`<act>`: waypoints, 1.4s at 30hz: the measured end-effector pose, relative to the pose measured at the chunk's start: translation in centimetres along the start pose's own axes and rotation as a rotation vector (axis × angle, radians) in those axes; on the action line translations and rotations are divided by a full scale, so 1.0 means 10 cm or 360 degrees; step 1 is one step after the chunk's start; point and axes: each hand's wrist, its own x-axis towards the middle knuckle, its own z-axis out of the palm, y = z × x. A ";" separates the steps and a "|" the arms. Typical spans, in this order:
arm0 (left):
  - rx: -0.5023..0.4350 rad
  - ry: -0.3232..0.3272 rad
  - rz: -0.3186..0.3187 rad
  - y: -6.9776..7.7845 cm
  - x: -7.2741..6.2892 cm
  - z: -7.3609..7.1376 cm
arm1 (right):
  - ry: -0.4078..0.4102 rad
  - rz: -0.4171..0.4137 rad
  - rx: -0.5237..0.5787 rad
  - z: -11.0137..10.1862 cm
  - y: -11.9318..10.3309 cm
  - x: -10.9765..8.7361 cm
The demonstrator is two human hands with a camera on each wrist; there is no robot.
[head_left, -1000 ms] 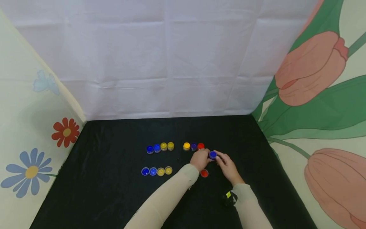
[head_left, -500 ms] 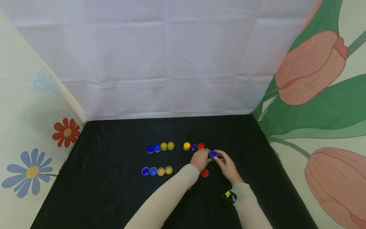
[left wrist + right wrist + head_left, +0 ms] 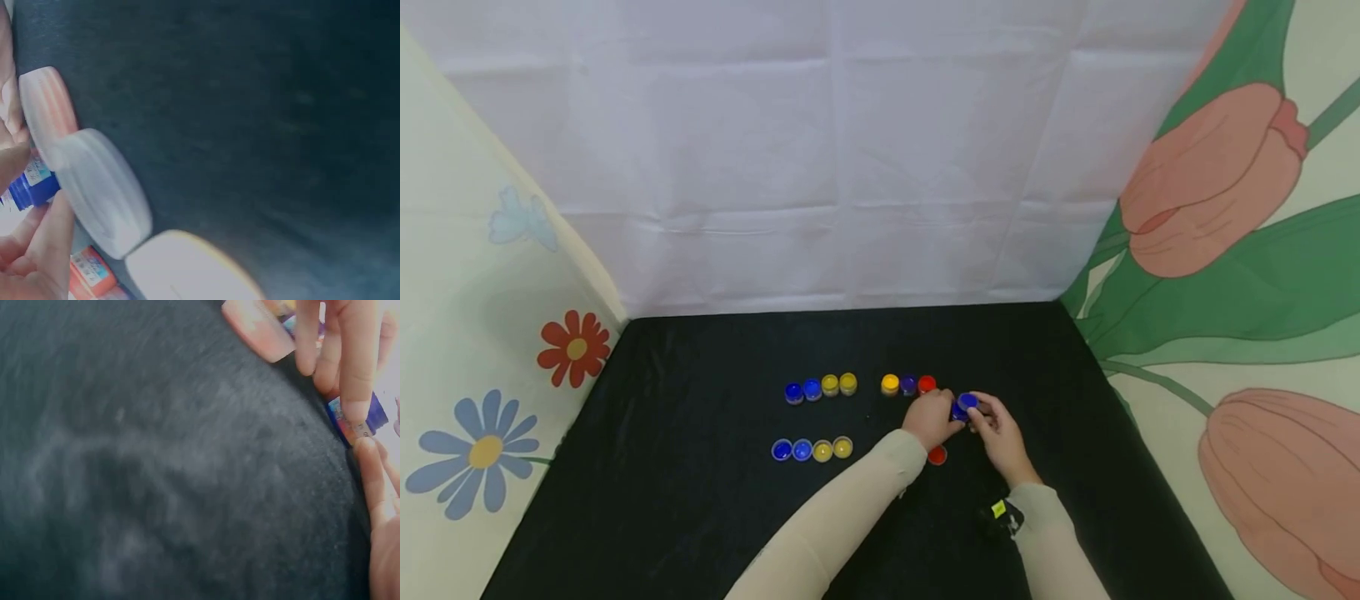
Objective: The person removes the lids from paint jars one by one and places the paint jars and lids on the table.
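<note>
In the head view my left hand [image 3: 931, 418] grips a small blue paint jar [image 3: 958, 413]. My right hand [image 3: 1002, 433] pinches a round blue lid [image 3: 967, 401] between thumb and fingers, shifted to the right of the jar's mouth and overlapping it in this view. From the left wrist the jar [image 3: 34, 184] shows its label and threaded neck, tilted between the fingers. The right wrist view shows a fingertip pressed on the jar's label [image 3: 359, 425]. A red paint jar [image 3: 927, 382] stands just behind my left hand, and a red lid [image 3: 936, 455] lies in front of it.
Left of the red jar stand a purple jar [image 3: 908, 384] and a yellow jar [image 3: 890, 383]. Farther left, several blue and yellow jars [image 3: 830, 384] form a row, with matching lids [image 3: 822, 450] in front. A black cloth [image 3: 700, 467] covers the table; a white sheet [image 3: 842, 167] hangs behind.
The blue lid has moved off the jar to the right and slightly up with my right hand, uncovering the jar's top. My left hand has shifted slightly right.
</note>
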 end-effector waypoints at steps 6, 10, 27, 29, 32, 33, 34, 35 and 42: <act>0.0089 -0.0019 -0.0043 0.08 0.01 -0.04 | 0.0126 0.0019 0.0217 0.00 0.06 -0.04; 0.0122 -0.0028 -0.0097 0.11 0.02 -0.06 | 0.0205 0.0020 0.0449 -0.01 0.06 -0.08; 0.0105 0.0083 -0.0294 0.12 0.17 -0.12 | -0.0346 -0.0086 -0.0751 -0.03 -0.18 -0.27; 0.0079 0.0082 -0.0325 0.12 0.18 -0.12 | -0.0405 -0.0117 -0.0835 0.00 -0.21 -0.28; 0.0076 0.0099 -0.0363 0.11 0.21 -0.09 | -0.0437 -0.0095 -0.0875 0.03 -0.24 -0.29; 0.0090 0.0102 -0.0373 0.12 0.22 -0.08 | -0.0437 -0.0082 -0.0879 0.04 -0.24 -0.30; 0.0105 0.0102 -0.0382 0.11 0.23 -0.07 | -0.0434 -0.0076 -0.0884 0.04 -0.25 -0.30; 0.0110 0.0099 -0.0396 0.12 0.23 -0.06 | -0.0429 -0.0077 -0.0885 0.04 -0.25 -0.31; 0.0175 0.0054 -0.0444 0.12 0.26 -0.05 | -0.0396 -0.0081 -0.0875 0.04 -0.24 -0.32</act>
